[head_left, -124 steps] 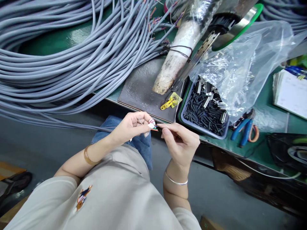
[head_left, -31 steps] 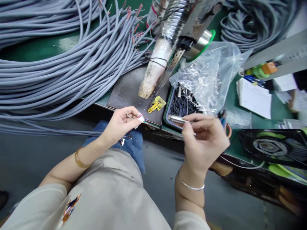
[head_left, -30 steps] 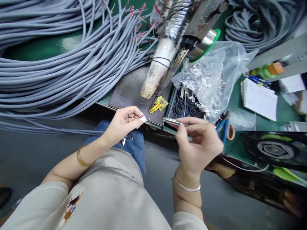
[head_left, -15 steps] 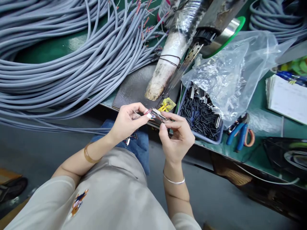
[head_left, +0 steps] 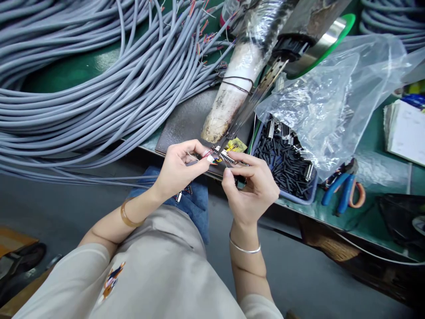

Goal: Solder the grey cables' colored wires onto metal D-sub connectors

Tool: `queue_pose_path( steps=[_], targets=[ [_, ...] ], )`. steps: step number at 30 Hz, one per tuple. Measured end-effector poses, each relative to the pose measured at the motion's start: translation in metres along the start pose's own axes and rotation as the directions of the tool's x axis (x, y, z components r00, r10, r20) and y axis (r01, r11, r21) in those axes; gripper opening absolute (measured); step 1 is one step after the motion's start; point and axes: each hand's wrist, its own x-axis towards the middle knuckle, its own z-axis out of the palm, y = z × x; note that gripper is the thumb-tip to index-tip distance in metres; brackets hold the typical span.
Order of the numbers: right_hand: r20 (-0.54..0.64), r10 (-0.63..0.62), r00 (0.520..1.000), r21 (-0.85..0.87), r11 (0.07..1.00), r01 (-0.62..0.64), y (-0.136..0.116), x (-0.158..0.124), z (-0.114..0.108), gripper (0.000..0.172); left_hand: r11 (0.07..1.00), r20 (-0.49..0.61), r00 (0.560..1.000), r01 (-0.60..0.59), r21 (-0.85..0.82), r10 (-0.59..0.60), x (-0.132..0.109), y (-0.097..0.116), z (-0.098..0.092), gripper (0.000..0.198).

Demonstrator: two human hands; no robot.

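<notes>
My left hand [head_left: 186,166] is closed in a pinch on the stripped cable end, where thin coloured wires [head_left: 210,155] fan out. Between my hands is a small metal multi-pin connector [head_left: 226,156]. My right hand [head_left: 250,181] is closed, its upper fingers on the connector's right end and its thumb near a thin wire below the pins. From above, the dark tip of a soldering iron [head_left: 237,119] reaches down to the connector; whether they touch is hard to tell. Beside it, a white wrapped tube [head_left: 229,95] ends just above my hands.
Grey cables [head_left: 99,110] cover the bench's left side. A blue tray [head_left: 307,197] holds black sleeves and metal connectors, partly under a clear plastic bag [head_left: 332,97]. Blue-handled pliers [head_left: 345,192] lie right of it, near a stack of paper [head_left: 407,130]. Other connectors [head_left: 179,195] rest on my lap.
The connector and both hands have shifted slightly right, and the connector now sits under the soldering iron's tip. My view has moved a little, so the tray and pliers appear further right.
</notes>
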Motion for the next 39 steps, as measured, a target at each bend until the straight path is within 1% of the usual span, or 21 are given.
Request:
queue_pose_path(
  steps=[13,18,20,21,23,25,27,33,39],
  targets=[
    [0.0,-0.118,0.993,-0.107,0.987,0.118,-0.0006,0.0016,-0.0011,0.02,1.0,0.003,1.0,-0.005,-0.007,0.005,-0.0002,0.0025,0.0001,0.011],
    [0.015,-0.179,0.984,-0.145,0.973,0.179,0.0023,-0.0042,0.0001,0.02,1.0,0.016,0.999,0.029,-0.008,-0.029,-0.0006,-0.0006,-0.0006,0.01],
    [0.004,-0.163,0.987,-0.14,0.977,0.162,0.0025,-0.0055,0.0004,0.019,0.999,0.02,0.999,0.044,-0.005,-0.044,-0.0012,-0.0014,-0.0013,0.01],
    [-0.007,-0.136,0.991,-0.124,0.983,0.134,0.0022,-0.0058,0.0002,0.018,0.999,0.021,0.998,0.052,0.002,-0.052,-0.0016,-0.0015,-0.0016,0.011],
    [-0.015,-0.04,0.999,-0.058,0.998,0.039,0.0011,-0.006,-0.0004,0.015,0.998,0.026,0.998,0.061,0.014,-0.062,-0.0025,-0.0017,-0.0022,0.012],
    [0.006,0.063,0.998,0.016,0.998,-0.063,-0.0002,-0.0059,-0.0012,0.012,0.998,0.029,0.998,0.054,0.011,-0.055,-0.0034,-0.0017,-0.0025,0.013],
    [0.02,0.104,0.994,0.048,0.993,-0.105,-0.0014,-0.0058,-0.0016,0.012,1.0,0.028,0.999,0.03,0.0,-0.03,-0.0043,-0.0017,-0.0023,0.013],
    [-0.01,0.012,1.0,-0.033,0.999,-0.012,-0.0023,-0.004,0.0009,0.014,0.999,0.01,0.999,-0.035,0.016,0.035,-0.0056,-0.0019,-0.0001,0.013],
    [-0.013,-0.022,1.0,-0.071,0.997,0.021,-0.0009,-0.0017,0.0027,0.015,0.997,0.002,0.998,-0.059,0.04,0.059,-0.0044,-0.0033,0.0011,0.012]
  ],
)
